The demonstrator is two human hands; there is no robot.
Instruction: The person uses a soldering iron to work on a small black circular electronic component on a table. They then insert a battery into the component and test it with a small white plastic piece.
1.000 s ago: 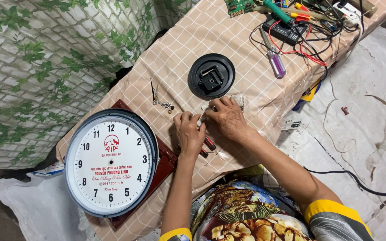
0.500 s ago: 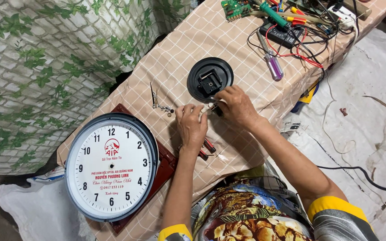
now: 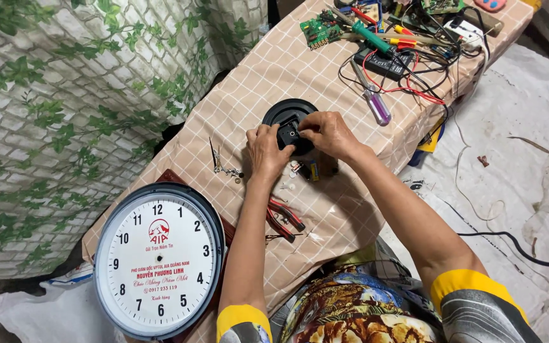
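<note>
Round black plastic clock back [image 3: 282, 114], matte, with a square black movement box at its middle, lying flat on the checked beige tablecloth [image 3: 268, 70] near the middle of the low table. Large round wall clock [image 3: 158, 259], white glossy face in a dark rim, resting at the near left corner. Red-handled pliers [image 3: 285, 218] between the forearms; slim metal tweezers [image 3: 215, 157] to the left; purple-handled screwdriver [image 3: 374, 102], green circuit board [image 3: 314, 29] and tangled red and black wires at the far end. Brick-and-ivy patterned sheet on the left, pale wrinkled floor cover on the right. Left hand [image 3: 265, 151] curled narrow, fingertips on the movement box's near edge. Right hand [image 3: 327, 132] pinched narrow over the box's top.
</note>
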